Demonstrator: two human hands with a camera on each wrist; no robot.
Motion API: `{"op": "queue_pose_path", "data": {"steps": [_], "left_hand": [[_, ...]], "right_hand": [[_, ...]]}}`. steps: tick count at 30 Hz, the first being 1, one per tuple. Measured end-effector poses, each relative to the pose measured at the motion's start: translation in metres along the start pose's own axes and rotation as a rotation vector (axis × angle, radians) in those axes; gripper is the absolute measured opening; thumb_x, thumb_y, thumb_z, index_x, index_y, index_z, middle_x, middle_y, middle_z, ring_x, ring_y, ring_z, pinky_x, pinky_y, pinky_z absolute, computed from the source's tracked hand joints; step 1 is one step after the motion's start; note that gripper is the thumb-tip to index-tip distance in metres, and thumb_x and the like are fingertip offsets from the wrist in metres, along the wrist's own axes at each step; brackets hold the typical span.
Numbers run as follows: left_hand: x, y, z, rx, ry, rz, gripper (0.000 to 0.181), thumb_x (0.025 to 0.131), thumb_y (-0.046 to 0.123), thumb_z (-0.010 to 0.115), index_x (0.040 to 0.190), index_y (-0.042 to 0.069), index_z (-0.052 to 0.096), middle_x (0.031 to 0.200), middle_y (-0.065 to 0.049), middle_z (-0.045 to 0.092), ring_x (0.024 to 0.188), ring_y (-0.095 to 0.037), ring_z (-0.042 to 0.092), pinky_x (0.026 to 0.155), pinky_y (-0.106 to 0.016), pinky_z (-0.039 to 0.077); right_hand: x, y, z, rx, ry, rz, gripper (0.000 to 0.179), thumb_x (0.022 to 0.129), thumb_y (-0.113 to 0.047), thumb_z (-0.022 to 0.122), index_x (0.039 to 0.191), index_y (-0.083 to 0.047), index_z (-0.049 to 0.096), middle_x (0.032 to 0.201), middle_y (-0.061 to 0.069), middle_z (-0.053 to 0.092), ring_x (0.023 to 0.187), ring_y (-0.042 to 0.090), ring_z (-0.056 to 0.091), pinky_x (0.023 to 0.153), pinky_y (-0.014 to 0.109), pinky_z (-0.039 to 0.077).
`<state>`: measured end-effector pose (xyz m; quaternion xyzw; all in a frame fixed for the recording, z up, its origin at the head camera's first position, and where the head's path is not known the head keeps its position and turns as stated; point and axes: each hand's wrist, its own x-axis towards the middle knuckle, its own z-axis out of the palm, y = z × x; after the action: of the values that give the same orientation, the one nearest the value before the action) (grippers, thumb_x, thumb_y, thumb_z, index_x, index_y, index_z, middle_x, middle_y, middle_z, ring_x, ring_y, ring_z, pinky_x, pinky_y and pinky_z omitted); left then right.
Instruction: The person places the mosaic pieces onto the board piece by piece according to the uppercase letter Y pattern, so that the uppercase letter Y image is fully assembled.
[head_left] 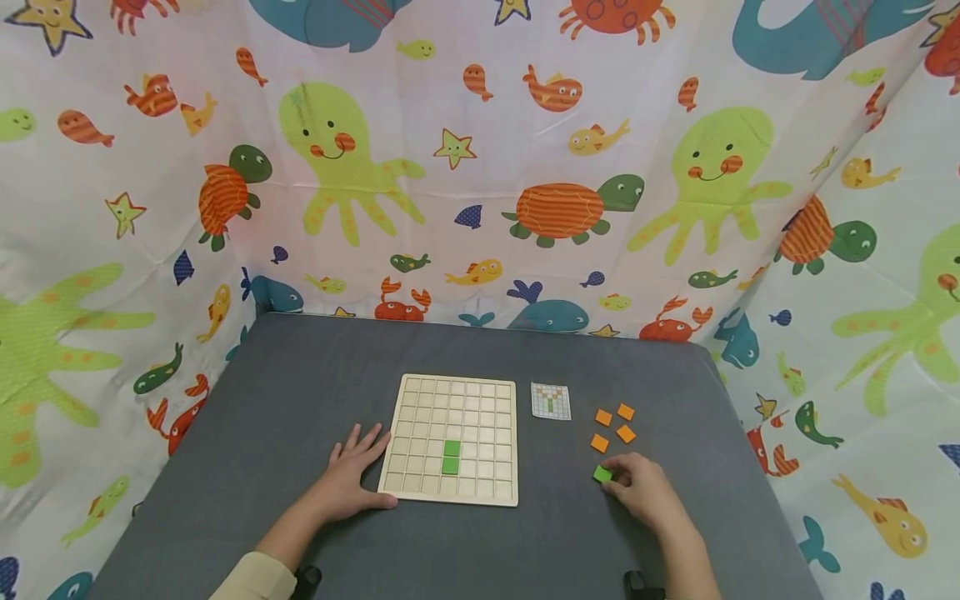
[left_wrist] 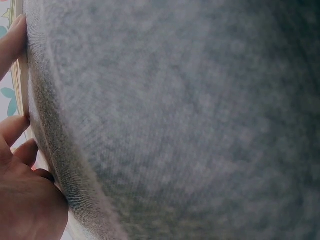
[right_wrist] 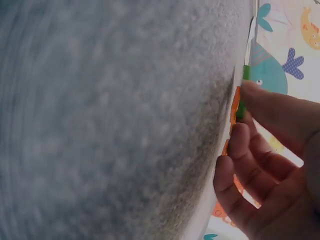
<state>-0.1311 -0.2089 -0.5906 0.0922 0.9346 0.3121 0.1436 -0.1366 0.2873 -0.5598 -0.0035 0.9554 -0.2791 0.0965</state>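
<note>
My left hand lies with spread fingers at the left edge of a pale wooden grid board, its thumb at the near left corner. Two green tiles sit in neighbouring squares of the board, one behind the other. Off to the right, my right hand pinches a green square tile between thumb and fingers. The right wrist view shows that green tile edge-on by the fingertips. Just beyond the hand lie several orange tiles on the table.
A small printed pattern card lies between the board and the orange tiles. The dark grey table is bordered at the back and sides by a white curtain printed with sea animals.
</note>
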Motion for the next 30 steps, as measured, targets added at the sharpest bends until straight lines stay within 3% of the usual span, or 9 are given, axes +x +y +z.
{"op": "queue_pose_path", "data": {"steps": [8, 14, 30], "left_hand": [[0.000, -0.002, 0.001, -0.003, 0.001, -0.002, 0.118, 0.067, 0.062, 0.086, 0.160, 0.016, 0.030, 0.169, -0.013, 0.018, 0.155, -0.046, -0.003, 0.117, -0.072, 0.000], [0.001, -0.002, 0.000, -0.002, -0.010, -0.002, 0.118, 0.068, 0.062, 0.086, 0.161, 0.016, 0.029, 0.169, -0.012, 0.017, 0.155, -0.046, -0.003, 0.117, -0.072, -0.001], [0.001, -0.003, 0.001, -0.008, -0.004, 0.003, 0.117, 0.068, 0.061, 0.086, 0.161, 0.016, 0.029, 0.169, -0.013, 0.017, 0.155, -0.045, -0.004, 0.117, -0.072, -0.002]], "right_hand": [[0.004, -0.015, 0.003, -0.007, 0.088, -0.090, 0.025, 0.082, -0.009, 0.083, 0.106, -0.011, 0.077, 0.089, 0.001, 0.063, 0.071, 0.013, 0.051, 0.062, 0.030, 0.042], [0.008, -0.030, 0.005, 0.000, 0.147, -0.172, 0.027, 0.082, -0.008, 0.083, 0.108, -0.012, 0.077, 0.100, 0.002, 0.067, 0.073, 0.012, 0.051, 0.063, 0.027, 0.042], [0.031, -0.068, 0.021, 0.037, 0.142, -0.238, 0.026, 0.082, -0.010, 0.084, 0.106, -0.016, 0.078, 0.103, -0.001, 0.067, 0.073, 0.009, 0.052, 0.062, 0.026, 0.045]]}}
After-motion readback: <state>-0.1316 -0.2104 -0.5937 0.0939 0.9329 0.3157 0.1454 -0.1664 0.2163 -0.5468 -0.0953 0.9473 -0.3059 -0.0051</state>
